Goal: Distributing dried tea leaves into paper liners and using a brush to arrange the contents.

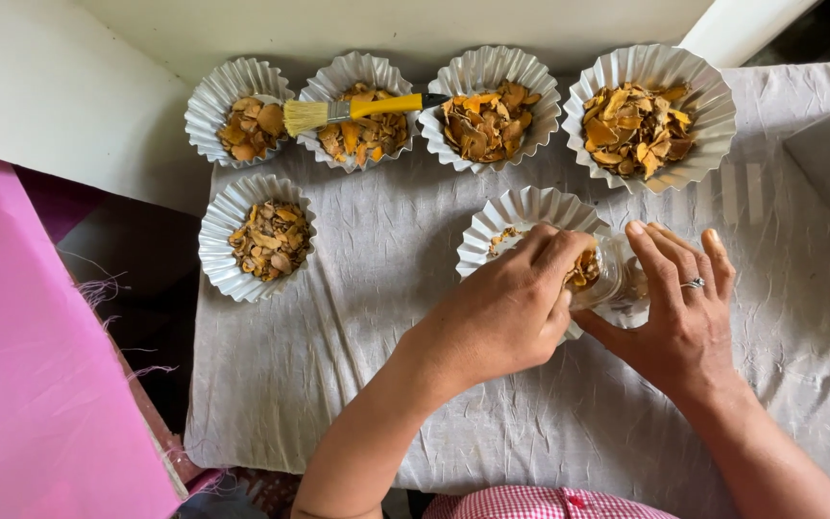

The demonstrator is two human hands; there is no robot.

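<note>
My left hand (506, 308) reaches into a fluted white cup (521, 213) near the middle of the cloth, fingers closed among orange-brown dried chips. My right hand (679, 308), with a ring on one finger, holds a clear jar (612, 274) tilted on its side against that cup, chips visible inside it. Whether the left fingers grip chips or the jar's mouth I cannot tell.
Several other fluted white cups of dried chips stand on the wrinkled grey cloth (386, 336): three along the back, one larger at back right (647, 115), one at left (256, 238). A yellow-handled brush (357, 109) lies across the back cups. Pink fabric (31, 365) hangs at left.
</note>
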